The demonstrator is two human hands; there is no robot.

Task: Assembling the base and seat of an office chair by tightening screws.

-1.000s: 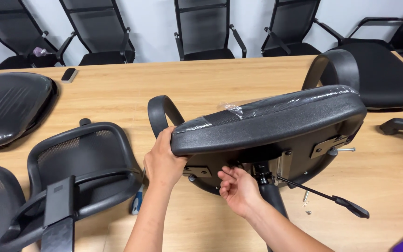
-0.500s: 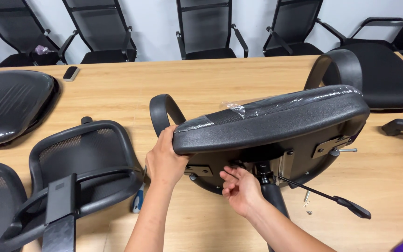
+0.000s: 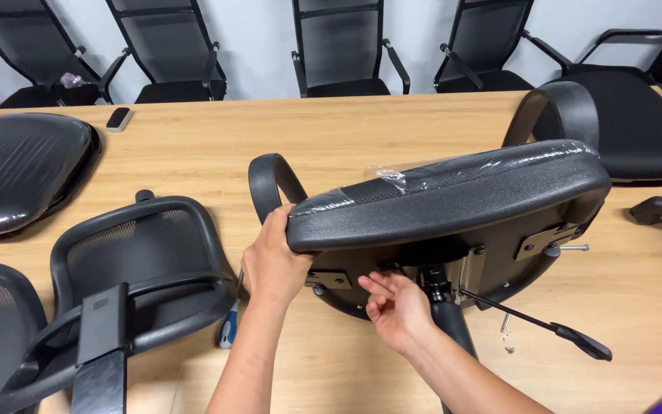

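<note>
A black office chair seat [image 3: 453, 195], partly wrapped in clear plastic, stands tilted on its edge on the wooden table [image 3: 193, 153], its underside facing me. My left hand [image 3: 273, 257] grips the seat's left edge, beside one curved black armrest [image 3: 270, 184]. My right hand [image 3: 396, 307] reaches under the seat with fingers apart, touching the metal mechanism plate near the gas-lift column [image 3: 450, 318]. A second armrest [image 3: 553, 111] rises at the far right of the seat. An adjustment lever [image 3: 553, 330] sticks out to the lower right.
Two mesh chair backs [image 3: 139, 264] lie at the left front, a loose seat cushion [image 3: 21, 169] behind them. A screwdriver [image 3: 229, 326] lies by my left wrist, loose screws [image 3: 506, 330] under the lever. A small remote-like object [image 3: 119, 118] and several chairs [image 3: 339, 46] are beyond.
My right hand has shifted slightly under the seat, its fingers spreading against the mechanism. The seat and my left hand stay nearly still.
</note>
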